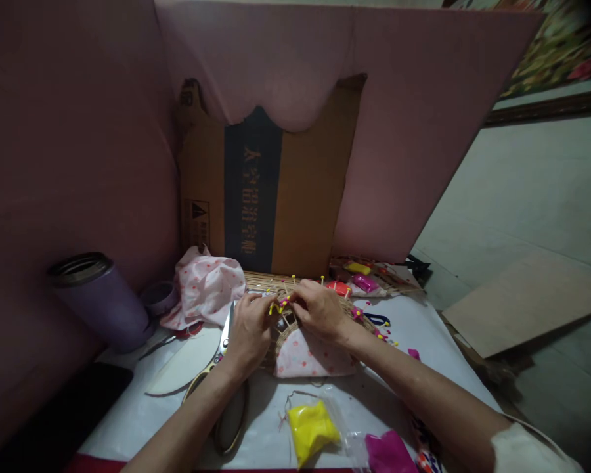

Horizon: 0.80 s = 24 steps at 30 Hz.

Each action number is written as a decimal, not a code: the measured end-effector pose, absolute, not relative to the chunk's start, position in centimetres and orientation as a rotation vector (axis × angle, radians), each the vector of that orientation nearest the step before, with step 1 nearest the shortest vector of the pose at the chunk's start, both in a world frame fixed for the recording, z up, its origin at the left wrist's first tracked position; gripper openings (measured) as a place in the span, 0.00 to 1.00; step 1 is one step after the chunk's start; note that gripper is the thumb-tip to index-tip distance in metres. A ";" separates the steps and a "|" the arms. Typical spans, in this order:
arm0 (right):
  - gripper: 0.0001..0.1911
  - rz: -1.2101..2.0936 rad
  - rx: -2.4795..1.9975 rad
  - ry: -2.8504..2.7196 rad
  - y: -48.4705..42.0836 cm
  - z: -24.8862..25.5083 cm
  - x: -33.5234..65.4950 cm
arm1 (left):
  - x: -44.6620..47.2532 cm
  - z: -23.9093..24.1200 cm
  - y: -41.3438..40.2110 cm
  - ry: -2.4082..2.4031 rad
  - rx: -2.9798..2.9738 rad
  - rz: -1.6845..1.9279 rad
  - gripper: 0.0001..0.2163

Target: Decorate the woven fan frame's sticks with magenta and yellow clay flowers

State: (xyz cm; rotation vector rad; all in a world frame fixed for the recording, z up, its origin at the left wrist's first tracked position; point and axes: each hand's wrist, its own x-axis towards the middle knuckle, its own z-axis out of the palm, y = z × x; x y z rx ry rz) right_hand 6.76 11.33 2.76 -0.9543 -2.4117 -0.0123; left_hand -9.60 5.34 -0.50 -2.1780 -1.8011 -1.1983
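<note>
My left hand (251,328) is closed, its fingertips pinched at a small yellow and magenta clay piece (282,303). From the other side my right hand (320,312) bends over the same piece, thumb and fingers pressed together against it. Both hands are over a small woven twine basket (280,341) with thin sticks standing up from it, some tipped with yellow. Pink dotted cloth (315,355) covers the basket's near side. Magenta flowers with yellow dots (357,313) sit at its right. My fingers hide part of the rim.
Gold-handled scissors (224,341) lie by my left forearm, over a white oval piece (180,368). Yellow clay (312,427) and magenta clay (389,452) lie in front. A purple tumbler (103,305), tape roll (158,297) and dotted cloth (209,282) stand left. Cardboard (305,203) rises behind.
</note>
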 end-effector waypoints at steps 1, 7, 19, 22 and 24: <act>0.02 -0.019 -0.950 -2.414 11.4 2.7 6.7 | -9.6 -0.5 5.3 -1.799 -2.177 -1.198 0.12; 0.04 -0.047 -0.917 -2.443 11.2 2.9 7.1 | -9.5 -0.1 5.2 -1.809 -2.175 -1.185 0.11; 0.07 -0.150 -0.840 -2.528 9.9 3.2 7.7 | -9.4 -0.1 5.2 -1.798 -2.185 -1.195 0.10; 0.07 -0.160 -0.852 -2.524 9.9 3.2 7.9 | -9.4 -0.1 5.2 -1.804 -2.189 -1.190 0.10; 0.07 -0.167 -0.849 -2.534 9.9 3.2 8.0 | -9.5 -0.1 5.2 -1.800 -2.187 -1.192 0.10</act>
